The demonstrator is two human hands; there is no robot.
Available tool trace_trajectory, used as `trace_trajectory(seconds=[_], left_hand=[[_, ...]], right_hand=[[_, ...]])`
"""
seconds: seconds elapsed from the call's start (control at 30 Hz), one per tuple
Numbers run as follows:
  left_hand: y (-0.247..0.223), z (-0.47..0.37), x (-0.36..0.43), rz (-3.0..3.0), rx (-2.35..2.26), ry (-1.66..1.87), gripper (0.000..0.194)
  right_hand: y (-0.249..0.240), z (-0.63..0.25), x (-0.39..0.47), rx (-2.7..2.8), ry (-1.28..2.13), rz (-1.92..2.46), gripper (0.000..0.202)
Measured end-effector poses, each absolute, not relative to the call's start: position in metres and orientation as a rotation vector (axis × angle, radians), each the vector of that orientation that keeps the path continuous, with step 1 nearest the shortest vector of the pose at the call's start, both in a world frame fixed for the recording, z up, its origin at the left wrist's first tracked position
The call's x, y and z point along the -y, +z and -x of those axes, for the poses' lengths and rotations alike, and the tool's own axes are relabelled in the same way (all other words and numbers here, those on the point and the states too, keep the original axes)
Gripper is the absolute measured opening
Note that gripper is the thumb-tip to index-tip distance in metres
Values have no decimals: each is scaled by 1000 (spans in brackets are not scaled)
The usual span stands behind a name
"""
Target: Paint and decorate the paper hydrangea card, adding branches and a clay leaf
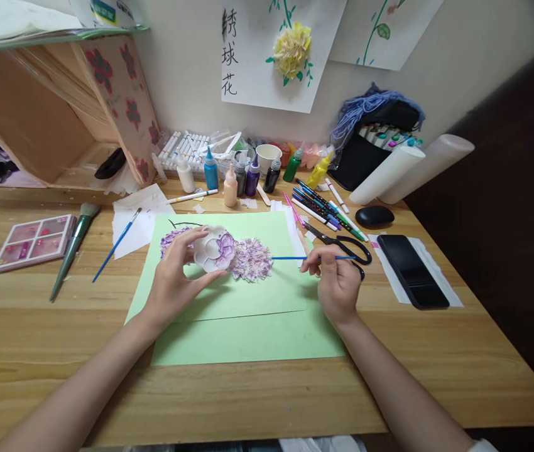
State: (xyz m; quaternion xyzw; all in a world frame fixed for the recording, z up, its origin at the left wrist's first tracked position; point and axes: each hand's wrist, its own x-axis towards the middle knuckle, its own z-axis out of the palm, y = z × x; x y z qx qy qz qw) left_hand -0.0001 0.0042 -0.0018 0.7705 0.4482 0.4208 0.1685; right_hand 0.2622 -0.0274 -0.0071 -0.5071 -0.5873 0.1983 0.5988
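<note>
Head view: nearest to me, at the bottom of the frame, lies bare tabletop (pixel 248 405), then a sheet of green paper (pixel 248 342) laid flat across the centre, perhaps because it gives the work a steady ground. Over it, left of centre, the left hand (pixel 196 254) pinches a small white palette (pixel 213 250) by its rim, thumb below and fingers above, which seems to leave the purple-smeared wells uncovered. Right of centre, the right hand (pixel 326 267) is curled around a slim blue paintbrush (pixel 290 258), held nearly level, its end pointing left; whether that end touches the ruffled purple-and-white flower (pixel 254 260) at mid-frame, I can't tell. The flower sits on the paper between the two hands, likely for easy reach from either. A second purple cluster (pixel 169 242) is partly hidden behind the left hand. Farther back, black-handled scissors (pixel 330 237) lie right of centre, and paint bottles (pixel 252 179) stand upright, probably so nothing spills. On the wall, top centre, hangs a yellow flower picture (pixel 293 50).
</note>
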Motion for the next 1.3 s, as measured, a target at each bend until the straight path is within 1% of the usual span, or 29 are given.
trace_trajectory(seconds=[0.23,0.43,0.63,0.8,0.97,1.03,1.13,1.23,1.3], left_hand=[[-2,0,-4,-2195,-1295,1181,62],[-1,-1,-4,-2186,-1282,1182,61],[-1,-1,-5,-2187,-1264,1192,62],[-1,-1,-4,-2193,-1264,1192,62],[-1,-4,-2,-2189,-1223,1186,60],[-1,-5,0,-2192,-1202,1164,60],[-2,-7,2,-2198,-1146,1123,63],[-3,-8,4,-2192,-1109,1084,63],[-3,-8,5,-2199,-1078,1070,63]], right_hand=[[0,-272,23,1226,290,1187,39],[-6,-272,24,1381,350,1224,37],[-6,-274,24,1338,283,1177,38],[-7,-273,24,1404,342,1207,36],[-3,-271,26,1272,240,1150,39],[1,-268,29,1202,269,1079,37],[6,-261,33,1168,420,965,35],[4,-253,38,1259,547,893,32],[1,-250,40,1354,558,890,32]])
